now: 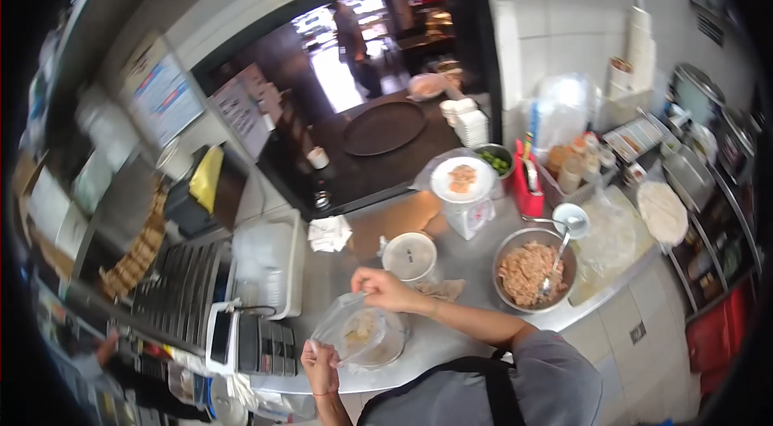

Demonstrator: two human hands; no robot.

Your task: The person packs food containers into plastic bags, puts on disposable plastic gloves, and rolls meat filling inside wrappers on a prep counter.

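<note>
A clear plastic bag (332, 328) is stretched between my two hands above the steel counter. My left hand (320, 367) pinches its near edge. On the far side of the bag, my right hand (388, 291) grips the edge with closed fingers. Below and to the right stands a round, translucent container (393, 343), partly covered by the bag, with pale food (360, 328) showing through. Just beyond my right hand is a round tub with a whitish lid (410, 254). A crumpled, brownish wrap (443, 290) lies beside my right wrist.
A metal bowl of minced meat (522, 271) with a spoon (555, 269) stands right. Behind are a scale carrying a white plate (462, 179), a red holder (528, 188) and a bottle basket (576, 176). A white bin (291, 265) stands left. One person (352, 43) is beyond the hatch.
</note>
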